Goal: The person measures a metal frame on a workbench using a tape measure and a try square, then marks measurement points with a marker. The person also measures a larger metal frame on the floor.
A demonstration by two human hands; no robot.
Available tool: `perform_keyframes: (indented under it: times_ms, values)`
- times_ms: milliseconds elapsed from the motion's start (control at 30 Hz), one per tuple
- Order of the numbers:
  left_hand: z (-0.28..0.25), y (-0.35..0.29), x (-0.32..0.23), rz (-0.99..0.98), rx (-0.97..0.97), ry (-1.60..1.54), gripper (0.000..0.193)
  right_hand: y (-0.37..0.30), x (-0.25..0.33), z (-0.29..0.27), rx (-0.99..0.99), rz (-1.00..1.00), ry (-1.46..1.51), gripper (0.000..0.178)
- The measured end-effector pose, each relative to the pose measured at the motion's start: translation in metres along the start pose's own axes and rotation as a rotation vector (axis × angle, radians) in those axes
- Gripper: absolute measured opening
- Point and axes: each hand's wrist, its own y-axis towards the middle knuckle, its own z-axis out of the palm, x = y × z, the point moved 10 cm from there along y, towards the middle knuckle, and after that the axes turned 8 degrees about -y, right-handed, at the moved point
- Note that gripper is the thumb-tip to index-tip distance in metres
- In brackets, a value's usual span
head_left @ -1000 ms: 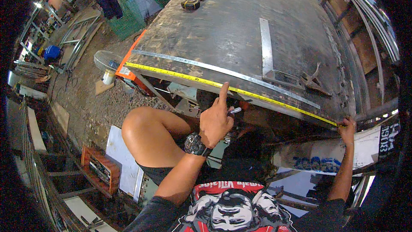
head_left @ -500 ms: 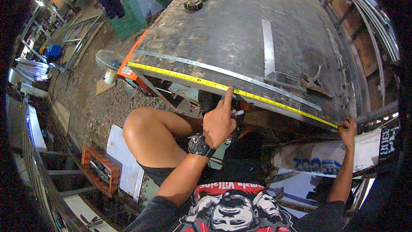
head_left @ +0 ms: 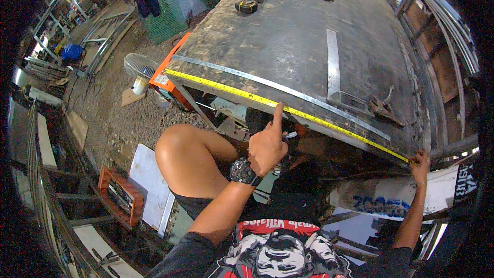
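A yellow tape measure blade [head_left: 319, 119] stretches along the near edge of the dark worktable [head_left: 278, 36]. My left hand [head_left: 267, 146] touches the blade near its middle with an outstretched index finger. The other fingers are curled round a marker or pen [head_left: 291, 135], its light end poking out on the right. At the table's near right corner, my right hand [head_left: 420, 163] pinches the right end of the blade. Just beyond the blade, roughly parallel to it, lies a thin metal strip [head_left: 288, 92].
On the table lie a metal square [head_left: 333, 67], a clamp-like tool [head_left: 385, 110] and a second tape measure [head_left: 246, 6]. A white fan [head_left: 140, 72] stands left of it. An orange wooden box [head_left: 121, 195] sits low at left. Metal bars [head_left: 453, 31] line the right side.
The view has shifted, so the table and its things appear slightly farther right. Both hands keep their places on the blade.
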Motion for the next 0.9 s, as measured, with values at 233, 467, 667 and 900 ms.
perform_keyframes:
  times_ms: [233,467,667,900]
  values:
    - [-0.015,0.0,0.002,0.031,-0.167,-0.078,0.102,0.002,-0.019,0.005,-0.116,-0.024,-0.07,0.022]
    - [-0.019,0.002,0.016,0.01,-0.129,-0.005,0.104,0.0,-0.025,0.006,-0.119,-0.037,0.019,0.021]
    - [-0.016,0.002,0.019,-0.053,-0.061,0.059,0.103,0.001,-0.02,0.009,-0.024,-0.039,0.017,0.037]
    - [-0.017,0.003,0.024,-0.054,-0.067,0.075,0.107,-0.002,-0.022,0.007,-0.082,0.049,0.135,0.034]
